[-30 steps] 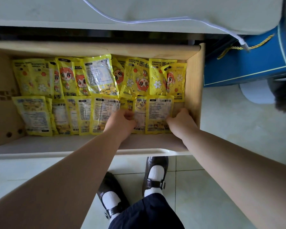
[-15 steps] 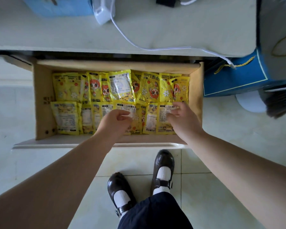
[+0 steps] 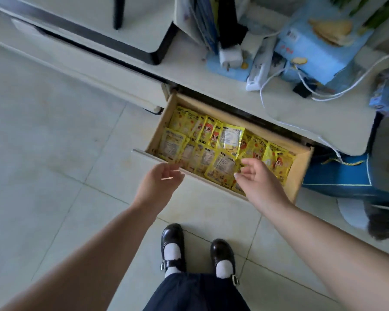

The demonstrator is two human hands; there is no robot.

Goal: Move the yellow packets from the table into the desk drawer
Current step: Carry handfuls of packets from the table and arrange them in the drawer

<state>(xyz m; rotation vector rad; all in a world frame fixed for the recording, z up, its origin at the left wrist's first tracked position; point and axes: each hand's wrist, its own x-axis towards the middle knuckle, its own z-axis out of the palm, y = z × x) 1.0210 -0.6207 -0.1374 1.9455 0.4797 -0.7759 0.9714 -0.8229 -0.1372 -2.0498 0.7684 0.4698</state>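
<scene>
Packets (image 3: 220,153) in two rows along open drawer (image 3: 301,173), long axes crosswise, fingers relaxed, released.

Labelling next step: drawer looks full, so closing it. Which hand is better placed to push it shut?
Probably left. The left hand hovers open right at the drawer front; the right hand is over the yellow packets inside and would have to clear first.
</scene>
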